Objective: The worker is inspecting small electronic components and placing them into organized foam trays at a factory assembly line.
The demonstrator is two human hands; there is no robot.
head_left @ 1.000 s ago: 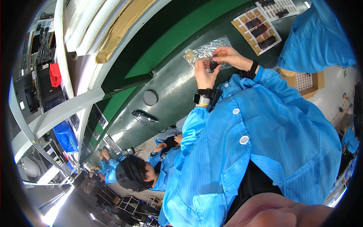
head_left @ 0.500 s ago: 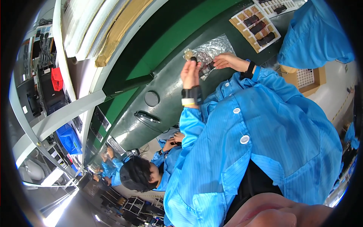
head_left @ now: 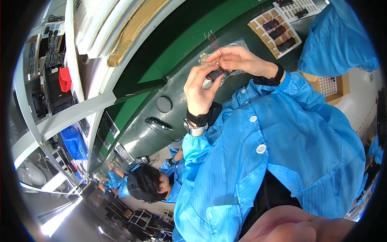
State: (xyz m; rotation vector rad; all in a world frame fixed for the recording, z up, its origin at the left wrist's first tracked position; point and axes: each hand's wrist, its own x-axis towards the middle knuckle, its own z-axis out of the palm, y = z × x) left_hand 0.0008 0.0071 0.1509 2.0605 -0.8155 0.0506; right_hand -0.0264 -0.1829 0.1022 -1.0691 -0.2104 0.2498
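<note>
Black and ribbed-looking, the small part (head_left: 215, 74) sits at the grip of the left hand (head_left: 200, 89), pinched between thumb and fingertips; from my end of the feed I read that as keeping its face turned up to the wearer. Right hand (head_left: 246, 62) bends over the part's far end, fingers close together; can't tell from here if that grip pinches anything or just steadies. Thin reddish wires (head_left: 214, 40) stick up past its fingers, probably kept clear of the part. Both hands are above a crinkled clear bag (head_left: 240, 43), likely laid there as a cover for the tabletop (head_left: 179, 86). Tan round piece (head_left: 204, 58) at the bag's edge. Farther right, slotted tray (head_left: 293, 45) with similar dark pieces in rows, presumably spaced to stay apart. Left side: dark disc (head_left: 164, 104), then corded black tool (head_left: 158, 123), both well apart from the hands.
</note>
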